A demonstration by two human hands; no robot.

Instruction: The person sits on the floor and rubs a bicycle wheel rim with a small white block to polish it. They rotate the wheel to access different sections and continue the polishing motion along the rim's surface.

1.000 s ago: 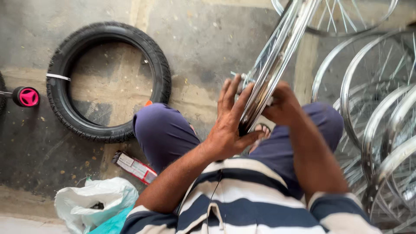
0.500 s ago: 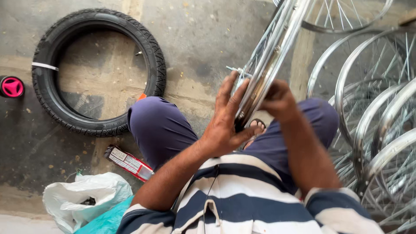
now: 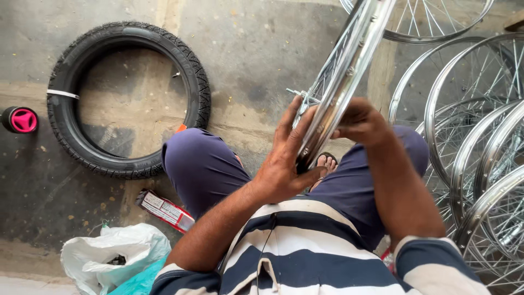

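Two bare hands are on a shiny chromed bicycle wheel rim with thin steel spokes [image 3: 349,71], which stands on edge and runs from the centre of the frame up to the top edge, just above the person's knees. Left hand [image 3: 286,158], centre frame, fingers spread flat along the near side of the rim with the thumb hooked under it, so it presses and cradles rather than closes. Right hand [image 3: 360,120], just right of it, curled shut around the far side of the same rim. Below them, a sandalled foot [image 3: 326,162] peeks out between the dark blue trouser legs. Upper left of the frame, a black knobbly rubber tyre [image 3: 128,98] lies flat on the concrete floor [image 3: 251,54], with a small pink and black round cap [image 3: 21,119] at the far left edge. Lower left, a red and white flat carton [image 3: 164,210] lies beside a crumpled white plastic bag [image 3: 114,257]. Right side, several more silver spoked wheel rims [image 3: 475,136] stand stacked close together.
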